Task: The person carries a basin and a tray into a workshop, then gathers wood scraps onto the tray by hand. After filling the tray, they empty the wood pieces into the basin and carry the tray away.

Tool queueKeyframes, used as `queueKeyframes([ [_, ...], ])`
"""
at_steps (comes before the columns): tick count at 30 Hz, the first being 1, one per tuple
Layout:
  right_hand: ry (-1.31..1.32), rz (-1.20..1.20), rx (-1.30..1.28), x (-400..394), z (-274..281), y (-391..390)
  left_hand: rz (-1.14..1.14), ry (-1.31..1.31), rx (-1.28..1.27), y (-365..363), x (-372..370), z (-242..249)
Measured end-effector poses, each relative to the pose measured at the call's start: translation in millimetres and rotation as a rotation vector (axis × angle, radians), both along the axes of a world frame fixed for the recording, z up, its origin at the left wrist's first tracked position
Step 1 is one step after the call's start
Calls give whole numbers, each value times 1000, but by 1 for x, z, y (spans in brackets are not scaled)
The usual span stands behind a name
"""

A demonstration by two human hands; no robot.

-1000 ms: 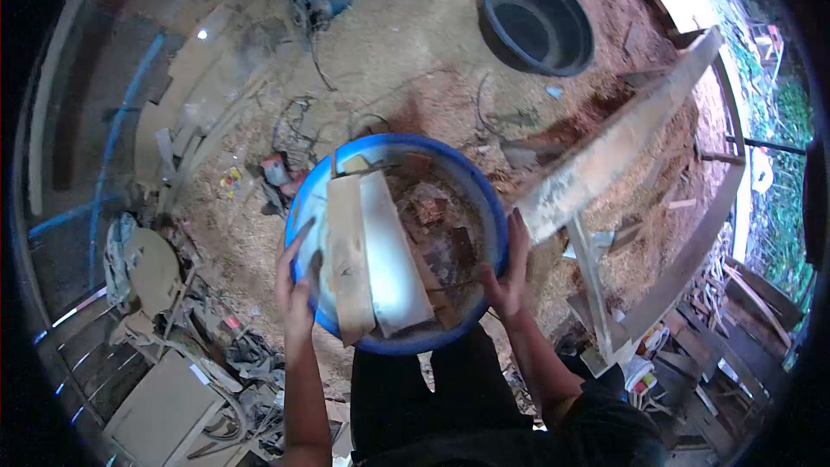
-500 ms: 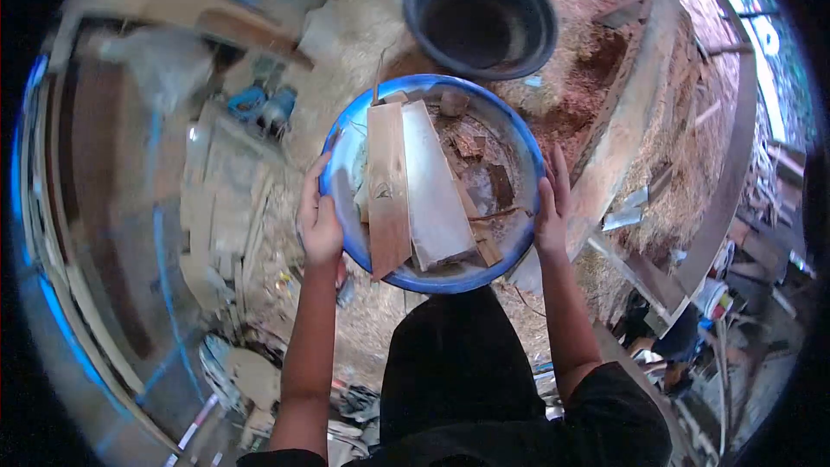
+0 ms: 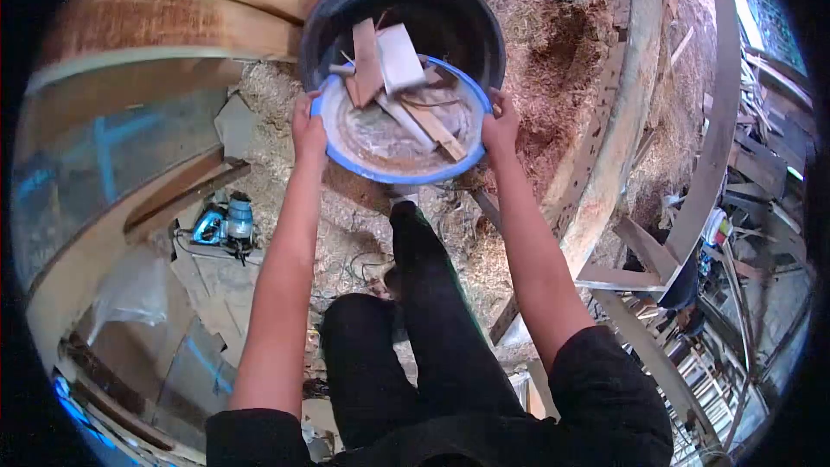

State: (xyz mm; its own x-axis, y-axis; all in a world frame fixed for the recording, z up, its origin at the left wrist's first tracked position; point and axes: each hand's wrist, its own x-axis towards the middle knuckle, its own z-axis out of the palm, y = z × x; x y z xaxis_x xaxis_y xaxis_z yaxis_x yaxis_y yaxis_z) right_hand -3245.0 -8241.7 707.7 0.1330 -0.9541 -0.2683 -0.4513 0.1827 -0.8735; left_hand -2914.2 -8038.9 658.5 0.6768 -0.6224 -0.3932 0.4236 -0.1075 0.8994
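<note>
A round basin with a blue rim [image 3: 389, 176] is held between both hands, tilted toward a large black tub [image 3: 316, 30] just beyond it. My left hand [image 3: 309, 128] grips the rim on the left side, and my right hand [image 3: 501, 125] grips it on the right. Wood offcuts lie at the basin's far side: a brown board piece [image 3: 367, 60] and a pale, whitish piece [image 3: 400, 59] reach over the tub's opening. A narrow wood strip [image 3: 441, 131] and smaller scraps rest inside the basin.
Long planks [image 3: 164, 22] fill the upper left. A blue power tool [image 3: 226, 223] sits at the left, above a clear plastic bag [image 3: 134, 290]. A long curved timber [image 3: 618, 121] runs along the right. Wood shavings [image 3: 545, 60] cover the ground around the tub.
Both hands have carried the basin forward to the black tub and tipped it. The wood pieces have slid toward its far edge. The view has shifted, and the legs now show mid-step.
</note>
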Motion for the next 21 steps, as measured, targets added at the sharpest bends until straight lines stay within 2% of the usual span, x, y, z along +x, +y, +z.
queueKeyframes([
  [1, 64, 0, -20, 7, -5, -11, -11, 8, 5, -14, 6, -11],
  [3, 118, 28, -58, 0, -48, -30, 67, 203, 80, -42, 16, -15],
  [5, 129, 24, 37, -3, -78, -44, 72, 196, 127, -63, 21, -18],
  [7, 201, 39, 97, -2, -78, -55, 58, 171, 244, -79, 26, -21],
  [10, 207, -59, 257, -2, -80, -57, -9, 198, 326, -86, 37, -47],
  [11, 208, -75, 258, -1, -79, -61, -25, 198, 327, -97, 38, -39],
  [13, 254, -110, 459, -3, -75, -64, 51, 360, 484, -116, 34, -6],
  [16, 260, -165, 493, -1, -73, -61, -100, 308, 530, -104, 59, -31],
  [18, 234, -205, 513, -4, -84, -52, -53, 362, 519, -101, 63, -58],
  [19, 217, -233, 535, -5, -84, -47, -68, 358, 516, -104, 65, -52],
  [20, 297, -237, 519, 16, -49, -45, -41, 392, 504, -102, 66, -44],
  [21, 294, -254, 519, 14, -47, -39, -14, 424, 494, -99, 70, -49],
])
